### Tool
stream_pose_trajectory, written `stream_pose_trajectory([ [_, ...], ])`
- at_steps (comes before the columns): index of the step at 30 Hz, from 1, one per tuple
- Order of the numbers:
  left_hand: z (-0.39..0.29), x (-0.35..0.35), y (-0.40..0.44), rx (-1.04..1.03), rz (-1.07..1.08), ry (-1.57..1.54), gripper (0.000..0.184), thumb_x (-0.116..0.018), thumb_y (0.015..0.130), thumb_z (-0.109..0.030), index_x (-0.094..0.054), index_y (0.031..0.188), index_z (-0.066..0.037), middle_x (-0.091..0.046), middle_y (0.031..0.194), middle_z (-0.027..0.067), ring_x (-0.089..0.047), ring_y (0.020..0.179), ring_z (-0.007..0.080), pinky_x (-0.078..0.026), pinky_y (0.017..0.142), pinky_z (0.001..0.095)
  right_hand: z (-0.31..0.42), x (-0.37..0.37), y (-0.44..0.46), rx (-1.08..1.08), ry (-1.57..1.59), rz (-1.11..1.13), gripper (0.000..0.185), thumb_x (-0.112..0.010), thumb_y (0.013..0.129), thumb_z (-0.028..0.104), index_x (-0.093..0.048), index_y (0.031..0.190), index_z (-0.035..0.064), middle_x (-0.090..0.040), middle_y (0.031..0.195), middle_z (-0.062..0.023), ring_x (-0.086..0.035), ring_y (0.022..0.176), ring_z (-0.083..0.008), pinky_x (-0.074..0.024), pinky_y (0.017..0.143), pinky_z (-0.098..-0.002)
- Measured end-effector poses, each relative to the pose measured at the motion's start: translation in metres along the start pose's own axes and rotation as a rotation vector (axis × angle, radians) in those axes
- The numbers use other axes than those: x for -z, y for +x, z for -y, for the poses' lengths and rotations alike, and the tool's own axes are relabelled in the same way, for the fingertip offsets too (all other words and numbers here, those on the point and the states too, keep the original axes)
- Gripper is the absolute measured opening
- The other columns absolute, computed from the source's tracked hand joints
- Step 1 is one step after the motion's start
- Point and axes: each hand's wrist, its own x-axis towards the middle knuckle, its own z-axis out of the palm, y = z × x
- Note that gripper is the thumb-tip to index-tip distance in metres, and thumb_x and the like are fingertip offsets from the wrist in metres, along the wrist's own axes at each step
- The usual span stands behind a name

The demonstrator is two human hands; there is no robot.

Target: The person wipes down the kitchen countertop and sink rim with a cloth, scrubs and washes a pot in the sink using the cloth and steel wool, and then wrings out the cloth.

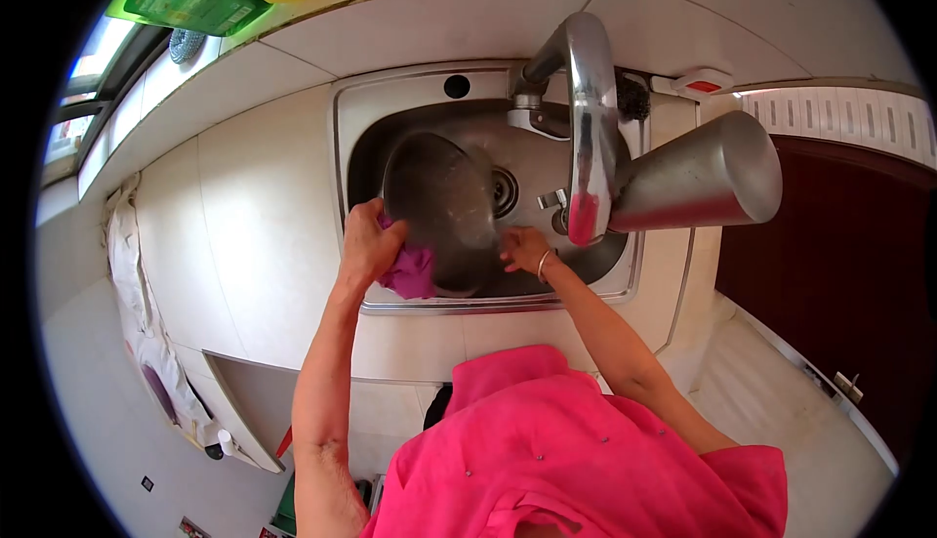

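A large metal basin (pixel 439 201) is tilted inside the stainless steel sink (pixel 342 147), and its surface looks wet. On the basin's left side my left hand (pixel 371 243) is closed, with a purple cloth (pixel 410 272) bunched under its fingers against the rim. My right hand (pixel 527 248), with a bangle on the wrist, has its fingers curled at the basin's lower right edge; the fingertips are partly blurred. The drain (pixel 504 192) shows just right of the basin.
A chrome faucet (pixel 590 128) arches over the sink's right half. Beside it a metal cylinder-shaped vessel (pixel 703 177) juts over the right rim. A dark scrubber (pixel 632 97) sits at the back corner. Green bottle (pixel 190 1) on the ledge, upper left.
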Motion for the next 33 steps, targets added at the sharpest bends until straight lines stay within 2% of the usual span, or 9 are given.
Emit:
stream_pose_trajectory([
  [3,-0.011,0.016,-0.015,-0.135,-0.017,0.357,0.011,-0.055,0.067,-0.003,-0.047,0.067,0.004,-0.052,0.059,0.0207,-0.052,0.057,0.0387,-0.042,0.056,0.043,-0.001,0.032,0.008,0.236,-0.062,-0.166,0.025,-0.053,0.086,0.02,-0.057,0.099,-0.0006,-0.06,0.082,-0.0126,-0.06,0.079,-0.027,-0.0491,0.08,-0.0412],
  [6,-0.017,0.02,-0.031,-0.286,-0.092,0.458,0.014,-0.056,0.069,-0.003,-0.042,0.069,0.001,-0.053,0.066,0.0197,-0.051,0.061,0.0426,-0.041,0.055,0.0464,0.008,0.089,0.005,0.451,0.035,-0.335,0.028,-0.052,0.087,0.022,-0.056,0.102,-0.0009,-0.059,0.086,-0.0125,-0.06,0.082,-0.0262,-0.0481,0.082,-0.0401],
  [10,-0.007,0.02,-0.042,-0.366,-0.109,0.496,0.016,-0.058,0.07,-0.001,-0.043,0.076,-0.002,-0.052,0.074,0.0163,-0.054,0.062,0.0387,-0.043,0.053,0.0448,0.026,0.132,-0.011,0.635,0.162,-0.363,0.032,-0.051,0.088,0.024,-0.054,0.106,-0.0012,-0.058,0.091,-0.0123,-0.059,0.086,-0.0251,-0.0468,0.085,-0.0386],
  [15,0.006,0.017,-0.046,-0.47,-0.103,0.582,0.017,-0.059,0.07,0.0,-0.044,0.077,-0.004,-0.05,0.077,0.0125,-0.056,0.061,0.0335,-0.044,0.05,0.0412,0.065,0.14,-0.015,0.754,0.21,-0.283,0.036,-0.049,0.089,0.028,-0.052,0.11,-0.0016,-0.057,0.097,-0.0122,-0.057,0.091,-0.0237,-0.0452,0.088,-0.0367],
  [24,0.014,0.007,-0.048,-0.621,-0.131,0.693,0.015,-0.057,0.071,-0.001,-0.045,0.075,-0.006,-0.048,0.076,0.0082,-0.057,0.058,0.027,-0.045,0.045,0.0369,0.084,0.117,-0.011,0.784,0.222,-0.202,0.045,-0.047,0.091,0.034,-0.049,0.118,-0.0024,-0.055,0.109,-0.0118,-0.055,0.101,-0.0212,-0.0422,0.093,-0.0334],
  [30,0.011,-0.008,-0.048,-0.807,-0.046,0.814,0.012,-0.056,0.068,-0.006,-0.046,0.073,-0.008,-0.046,0.074,0.0062,-0.055,0.064,0.0203,-0.046,0.045,0.0314,0.073,0.105,-0.003,0.83,0.187,-0.222,0.048,-0.046,0.093,0.035,-0.047,0.122,-0.0022,-0.054,0.114,-0.0111,-0.053,0.107,-0.0203,-0.0416,0.095,-0.0311],
  [33,0.005,-0.024,-0.044,-0.968,-0.015,0.804,0.011,-0.057,0.067,-0.009,-0.047,0.072,-0.009,-0.044,0.073,0.0045,-0.053,0.065,0.0172,-0.046,0.046,0.0284,0.073,0.111,-0.006,0.866,0.153,-0.185,0.051,-0.045,0.092,0.037,-0.044,0.126,-0.0011,-0.052,0.12,-0.0122,-0.052,0.109,-0.0211,-0.0422,0.095,-0.0323],
])
